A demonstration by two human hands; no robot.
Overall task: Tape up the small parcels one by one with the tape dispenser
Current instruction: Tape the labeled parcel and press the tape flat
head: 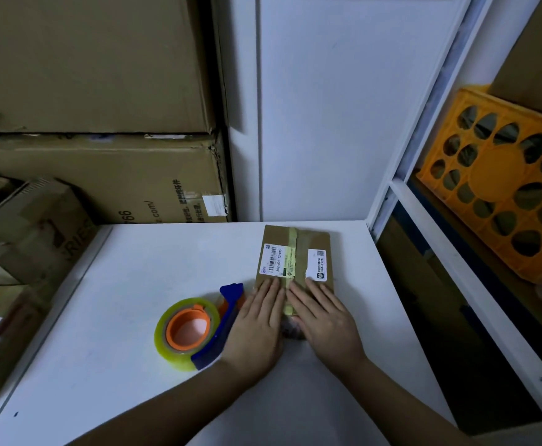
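Parcel (295, 252) lies on the bench (134, 284) under your hands: left hand (258, 320) and right hand (322, 320) press flat, fingers straight, gripping nothing. Tape dispenser (198, 326) sits just beside your left hand; pressing unevenly could wrinkle the yellowish tape strip (292, 249) or slide the parcel away.

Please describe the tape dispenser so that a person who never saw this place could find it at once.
On the white table, look just left of the small brown parcel that both hands press flat. The tape dispenser lies there beside the left hand. Only it has a blue frame, an orange hub and a clear yellowish tape roll.
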